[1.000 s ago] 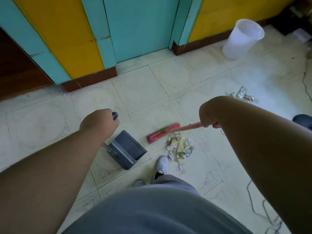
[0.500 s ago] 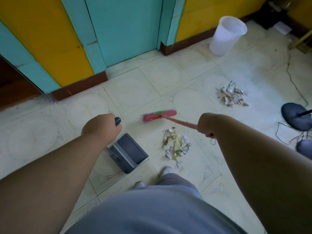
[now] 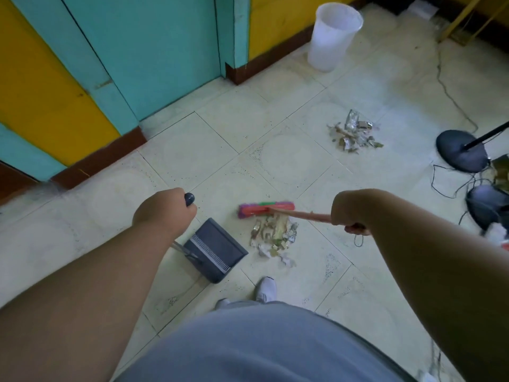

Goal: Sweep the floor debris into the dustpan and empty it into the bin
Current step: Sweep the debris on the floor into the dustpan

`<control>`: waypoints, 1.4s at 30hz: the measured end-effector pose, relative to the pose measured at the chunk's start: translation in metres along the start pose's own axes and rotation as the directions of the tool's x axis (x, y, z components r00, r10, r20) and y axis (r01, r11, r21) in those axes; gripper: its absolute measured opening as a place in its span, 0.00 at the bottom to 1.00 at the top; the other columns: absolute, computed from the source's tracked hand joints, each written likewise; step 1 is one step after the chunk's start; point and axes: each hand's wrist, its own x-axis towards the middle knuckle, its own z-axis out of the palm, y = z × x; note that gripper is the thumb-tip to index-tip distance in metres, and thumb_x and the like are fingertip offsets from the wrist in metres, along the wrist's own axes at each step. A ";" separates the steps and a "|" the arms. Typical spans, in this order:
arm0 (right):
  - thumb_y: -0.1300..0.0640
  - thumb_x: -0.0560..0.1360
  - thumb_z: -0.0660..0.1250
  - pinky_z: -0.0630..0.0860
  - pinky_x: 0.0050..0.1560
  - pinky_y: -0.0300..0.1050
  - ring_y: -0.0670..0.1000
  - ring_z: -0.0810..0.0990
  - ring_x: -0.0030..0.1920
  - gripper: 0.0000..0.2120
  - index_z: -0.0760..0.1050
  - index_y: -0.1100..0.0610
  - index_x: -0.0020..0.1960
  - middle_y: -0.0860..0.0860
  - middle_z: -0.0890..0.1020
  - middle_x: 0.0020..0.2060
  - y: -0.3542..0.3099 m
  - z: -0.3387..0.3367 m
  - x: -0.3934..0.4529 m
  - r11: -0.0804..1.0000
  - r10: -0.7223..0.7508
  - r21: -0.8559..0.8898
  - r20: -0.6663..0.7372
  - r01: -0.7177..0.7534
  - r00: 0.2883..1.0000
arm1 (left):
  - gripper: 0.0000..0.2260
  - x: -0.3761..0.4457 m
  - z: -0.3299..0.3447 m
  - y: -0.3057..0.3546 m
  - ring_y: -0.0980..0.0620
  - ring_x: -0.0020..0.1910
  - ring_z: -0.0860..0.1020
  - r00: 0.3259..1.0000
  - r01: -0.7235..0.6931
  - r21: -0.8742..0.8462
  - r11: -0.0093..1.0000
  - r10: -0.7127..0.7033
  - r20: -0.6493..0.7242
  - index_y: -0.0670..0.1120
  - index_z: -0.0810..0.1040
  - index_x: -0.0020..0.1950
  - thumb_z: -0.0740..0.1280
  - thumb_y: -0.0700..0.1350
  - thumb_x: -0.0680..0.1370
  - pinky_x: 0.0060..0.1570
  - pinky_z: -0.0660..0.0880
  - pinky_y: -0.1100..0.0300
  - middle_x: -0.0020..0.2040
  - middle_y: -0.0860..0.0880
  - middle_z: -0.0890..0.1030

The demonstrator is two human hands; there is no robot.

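My left hand [image 3: 162, 213] grips the top of the dark dustpan's upright handle; the dustpan [image 3: 217, 248] rests on the tiled floor with its mouth facing right. My right hand [image 3: 351, 210] grips the pink broom handle. The broom head [image 3: 265, 209], pink with green, sits on the floor at the far edge of a pile of torn paper and foil debris [image 3: 274, 237], just right of the dustpan. A second debris pile [image 3: 354, 132] lies farther away to the right. A white bin [image 3: 333, 37] stands by the yellow wall.
A teal door and yellow walls with brown skirting line the far side. Dark round stand bases [image 3: 461, 151] and loose cables lie at the right. My white shoe [image 3: 265, 289] is just below the near debris pile.
The broom head lifted away from the pile toward the door, then came back down to the pile's far edge. My left hand and the dustpan stayed put. The view shifted right.
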 end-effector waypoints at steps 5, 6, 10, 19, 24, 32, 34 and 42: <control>0.60 0.82 0.56 0.62 0.22 0.36 0.48 0.64 0.27 0.09 0.64 0.65 0.60 0.55 0.68 0.33 0.018 -0.015 0.006 1.000 0.006 0.016 -0.030 -0.005 1.000 | 0.14 0.008 -0.007 0.022 0.44 0.36 0.75 1.000 -0.009 0.029 1.000 0.009 0.000 0.46 0.65 0.37 0.56 0.50 0.81 0.35 0.68 0.58 0.33 0.45 0.73; 0.61 0.82 0.56 0.62 0.20 0.35 0.48 0.64 0.26 0.08 0.65 0.65 0.58 0.55 0.69 0.32 0.019 -0.015 0.008 1.000 -0.008 -0.006 -0.060 0.008 0.998 | 0.14 0.009 -0.008 0.025 0.45 0.35 0.75 1.000 -0.009 0.038 0.999 0.010 -0.003 0.46 0.65 0.37 0.56 0.50 0.81 0.34 0.68 0.58 0.33 0.45 0.75; 0.58 0.82 0.58 0.66 0.19 0.37 0.49 0.69 0.25 0.09 0.71 0.66 0.52 0.54 0.74 0.32 0.018 -0.016 0.016 0.986 -0.111 -0.142 -0.137 0.092 0.984 | 0.13 0.008 -0.009 0.030 0.45 0.36 0.76 1.000 -0.013 0.057 0.998 0.014 -0.021 0.45 0.68 0.39 0.58 0.50 0.80 0.35 0.69 0.58 0.33 0.45 0.75; 0.58 0.82 0.58 0.67 0.27 0.37 0.46 0.70 0.27 0.08 0.73 0.62 0.51 0.51 0.74 0.33 0.004 -0.006 0.024 0.931 -0.232 -0.307 -0.083 0.196 0.969 | 0.12 -0.006 -0.008 0.022 0.46 0.37 0.75 0.996 -0.037 0.098 0.994 0.045 -0.075 0.45 0.72 0.43 0.59 0.51 0.80 0.37 0.69 0.58 0.33 0.47 0.72; 0.55 0.81 0.61 0.68 0.24 0.38 0.48 0.71 0.25 0.12 0.75 0.64 0.49 0.53 0.74 0.30 0.016 0.000 0.033 0.954 -0.238 -0.216 -0.130 0.206 0.963 | 0.11 -0.010 0.002 0.020 0.46 0.36 0.74 0.996 -0.045 0.119 0.992 0.054 -0.070 0.46 0.72 0.44 0.59 0.52 0.80 0.36 0.69 0.58 0.34 0.47 0.73; 0.64 0.76 0.65 0.67 0.23 0.38 0.51 0.70 0.25 0.09 0.75 0.67 0.54 0.57 0.74 0.33 0.047 0.020 0.040 0.995 -0.017 0.093 -0.091 0.026 0.996 | 0.10 0.010 0.018 0.021 0.47 0.35 0.74 0.982 -0.186 0.147 0.971 0.189 -0.003 0.46 0.70 0.42 0.59 0.51 0.80 0.34 0.69 0.59 0.32 0.49 0.71; 0.64 0.76 0.64 0.67 0.23 0.38 0.51 0.70 0.25 0.07 0.74 0.68 0.52 0.57 0.75 0.33 0.044 0.031 0.038 0.986 0.031 0.165 -0.093 -0.015 0.995 | 0.11 0.020 0.019 0.020 0.46 0.36 0.74 0.973 -0.228 0.156 0.961 0.228 0.019 0.46 0.71 0.42 0.58 0.51 0.79 0.35 0.69 0.59 0.33 0.48 0.71; 0.63 0.79 0.59 0.64 0.27 0.39 0.50 0.66 0.26 0.08 0.67 0.63 0.41 0.55 0.71 0.27 0.008 0.092 0.012 0.806 0.244 0.544 0.052 -0.232 0.968 | 0.10 0.053 0.023 0.005 0.45 0.37 0.73 0.891 -0.452 0.169 0.876 0.435 0.128 0.47 0.72 0.43 0.58 0.51 0.78 0.35 0.69 0.58 0.34 0.49 0.71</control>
